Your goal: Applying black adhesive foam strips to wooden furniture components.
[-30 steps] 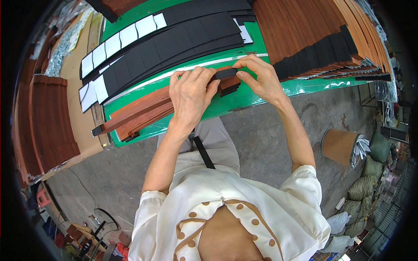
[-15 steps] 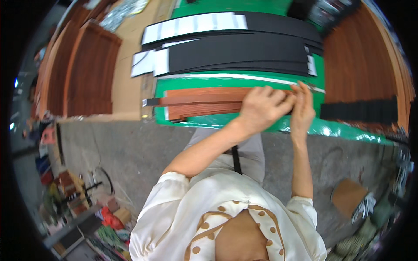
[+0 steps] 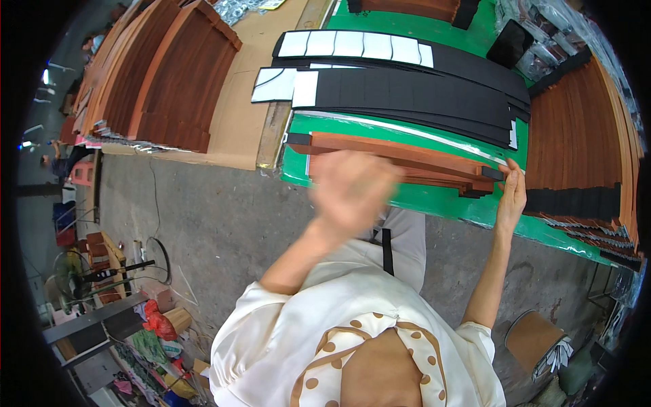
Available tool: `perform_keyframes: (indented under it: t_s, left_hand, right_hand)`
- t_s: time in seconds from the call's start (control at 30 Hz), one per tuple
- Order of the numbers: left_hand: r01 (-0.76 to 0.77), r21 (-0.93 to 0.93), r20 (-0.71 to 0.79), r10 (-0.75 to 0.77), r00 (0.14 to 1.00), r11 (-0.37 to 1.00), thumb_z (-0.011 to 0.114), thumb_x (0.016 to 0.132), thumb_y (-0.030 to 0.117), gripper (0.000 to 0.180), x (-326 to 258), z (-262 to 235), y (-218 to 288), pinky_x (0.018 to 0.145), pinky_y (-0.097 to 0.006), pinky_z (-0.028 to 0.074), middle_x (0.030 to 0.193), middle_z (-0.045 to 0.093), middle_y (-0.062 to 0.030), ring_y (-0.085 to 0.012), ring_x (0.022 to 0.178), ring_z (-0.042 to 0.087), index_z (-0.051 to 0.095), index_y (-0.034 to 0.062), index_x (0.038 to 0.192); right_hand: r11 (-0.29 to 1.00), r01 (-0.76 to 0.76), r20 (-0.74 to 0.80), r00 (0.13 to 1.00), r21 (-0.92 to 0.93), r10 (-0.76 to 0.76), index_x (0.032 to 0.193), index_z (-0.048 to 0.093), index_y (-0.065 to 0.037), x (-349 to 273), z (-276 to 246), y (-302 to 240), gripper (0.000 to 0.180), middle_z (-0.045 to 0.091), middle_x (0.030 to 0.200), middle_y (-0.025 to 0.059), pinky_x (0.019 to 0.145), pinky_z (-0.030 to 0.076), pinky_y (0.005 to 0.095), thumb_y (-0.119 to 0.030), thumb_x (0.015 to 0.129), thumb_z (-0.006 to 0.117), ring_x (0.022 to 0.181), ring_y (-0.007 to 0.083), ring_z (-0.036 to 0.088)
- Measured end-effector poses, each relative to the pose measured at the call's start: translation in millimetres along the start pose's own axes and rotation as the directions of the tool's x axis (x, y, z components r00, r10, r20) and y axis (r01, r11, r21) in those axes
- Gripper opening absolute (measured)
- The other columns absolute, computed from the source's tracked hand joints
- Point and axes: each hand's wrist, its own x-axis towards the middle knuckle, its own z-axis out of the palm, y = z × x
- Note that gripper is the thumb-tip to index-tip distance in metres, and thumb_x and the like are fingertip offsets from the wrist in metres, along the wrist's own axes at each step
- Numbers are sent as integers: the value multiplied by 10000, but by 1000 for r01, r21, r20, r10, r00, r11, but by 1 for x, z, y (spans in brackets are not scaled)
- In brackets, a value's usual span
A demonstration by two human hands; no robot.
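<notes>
Left hand (image 3: pixel 352 190): centre of frame, raised above the near edge of the green table (image 3: pixel 434 203), heavily blurred. Fingers appear loosely spread; whether anything is held cannot be told. No clear contact with the strips below.

Right hand (image 3: pixel 510 197): right of centre, fingers extended and pressed against the right end of the stack of reddish-brown wooden strips (image 3: pixel 400 159). Thumb and fingertips pinching the black end piece (image 3: pixel 493 174) at the tip of the stack; hand otherwise open, not clenched.

Stack of strips: lying lengthwise across the green table, just above the left hand, running from centre to right of centre, slightly slanted down toward the right. A second black piece (image 3: pixel 297 139) at the left end of the stack.

Packages and labels:
- Long black sheets (image 3: pixel 420 95), upper centre of frame, laid in overlapping layers just beyond the stack.
- White rectangular labels (image 3: pixel 356 45) in a row along the uppermost black sheet, top centre.
- Two further white rectangles (image 3: pixel 288 85) at the left end of the lower black sheets, overhanging the table edge.
- Small white tab (image 3: pixel 513 134) at the right end of the black sheets.

Surroundings:
- Brown wooden slats (image 3: pixel 163 81), stacked, upper left, on a tan board (image 3: pixel 237 129).
- More brown slats (image 3: pixel 576 136), right edge, with black-capped ends (image 3: pixel 576 202).
- Grey concrete floor (image 3: pixel 203 230), left of centre.
- Cardboard cylinder (image 3: pixel 532 339), lower right.
</notes>
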Motion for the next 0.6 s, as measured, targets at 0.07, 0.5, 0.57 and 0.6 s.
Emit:
perform_keyframes:
  t_s: [0.07,0.5,0.57,0.6]
  left_hand:
    - [416,165,-82,-408,909,894,534,894,80,162,-5,-41,-30,734,-353,461,873,634,-127,-250,806,600,618,-2,1006]
    - [834,-155,302,-779,550,529,692,756,73,359,-65,-56,-71,840,-340,488,1088,642,-163,-260,988,629,617,13,1102]
    - [798,-64,307,-749,587,600,683,769,74,365,-77,-55,-70,854,-337,483,1096,639,-150,-245,1000,624,606,17,1121]
    - [747,28,326,-713,621,664,675,783,74,370,-77,-58,-72,867,-334,477,1104,635,-136,-229,1012,619,595,20,1140]
  right_hand:
    - [999,-11,-1,1000,-46,11,1120,625,-14,-1,-7,-5,395,641,982,60,752,450,252,-340,983,450,861,110,559]
    - [975,32,18,999,221,-37,1134,606,9,-9,-10,18,248,628,1025,33,831,452,231,-67,899,589,920,92,569]
    - [978,-5,40,999,209,-3,1149,585,24,-14,-4,26,263,611,1100,63,886,441,261,-27,891,581,991,129,567]
    - [978,-10,58,998,210,-2,1145,579,39,-15,-7,41,264,604,1123,85,915,428,280,-23,889,579,1023,159,560]
